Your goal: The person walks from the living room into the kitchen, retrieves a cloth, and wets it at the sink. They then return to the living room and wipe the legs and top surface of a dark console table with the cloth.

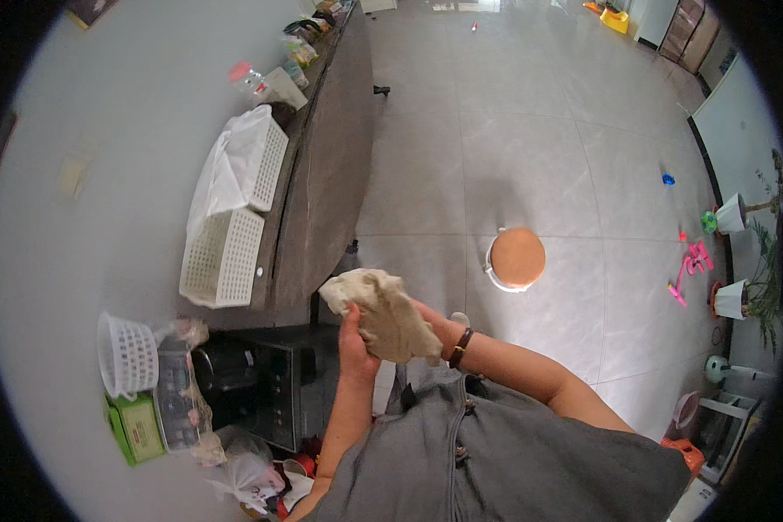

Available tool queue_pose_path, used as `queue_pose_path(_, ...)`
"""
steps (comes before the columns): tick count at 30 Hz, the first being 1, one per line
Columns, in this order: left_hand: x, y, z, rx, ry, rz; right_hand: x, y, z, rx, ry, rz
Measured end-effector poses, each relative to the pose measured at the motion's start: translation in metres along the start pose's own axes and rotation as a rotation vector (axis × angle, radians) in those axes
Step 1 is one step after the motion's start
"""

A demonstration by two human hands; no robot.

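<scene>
A crumpled beige cloth (391,320) is held up in front of my body, between both hands. My left hand (355,342) grips its near left part, with the thumb lying over the fabric. On the other side, my right hand (434,323) holds the cloth's right edge; the fingers are mostly hidden behind it. A dark bracelet (460,348) circles the right wrist. Just beyond the cloth, to the left, is the end of a long dark wooden cabinet (320,176).
White perforated baskets (238,261) line the cabinet top, with a clear red-lidded jar (248,78) farther along. A round stool with an orange top (517,256) stands on the tiled floor. Pink toys (695,258) and potted plants (731,300) are at right. A black appliance (280,385) sits left.
</scene>
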State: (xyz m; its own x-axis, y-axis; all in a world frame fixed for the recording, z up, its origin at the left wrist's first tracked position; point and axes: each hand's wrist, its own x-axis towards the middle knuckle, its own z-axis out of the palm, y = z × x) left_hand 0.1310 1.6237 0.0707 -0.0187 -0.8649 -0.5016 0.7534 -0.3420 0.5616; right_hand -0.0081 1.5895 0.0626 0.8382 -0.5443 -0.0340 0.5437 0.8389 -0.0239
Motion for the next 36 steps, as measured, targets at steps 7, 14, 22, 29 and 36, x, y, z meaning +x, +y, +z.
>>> queue_pose_path(7, 0.141, 0.061, 0.065, -0.081, 0.191, 0.048, 0.011, -0.144, -0.022, -0.062, 0.232, -0.105)
queue_pose_path(14, 0.291, 0.068, 0.084, 0.146, 0.312, -0.013, -0.099, -0.248, -0.103, -0.179, 1.242, -0.443)
queue_pose_path(22, 0.396, 0.094, 0.162, 0.409, 0.24, 0.039, -0.195, -0.282, -0.135, -0.057, 1.639, -0.678)
queue_pose_path(29, 0.447, 0.106, 0.221, 0.414, 0.322, 0.066, -0.206, -0.289, -0.168, 0.203, 1.678, -0.563)
queue_pose_path(36, 0.502, 0.083, 0.244, 0.555, 0.462, 0.1, -0.232, -0.424, -0.191, 0.167, 1.66, -0.514)
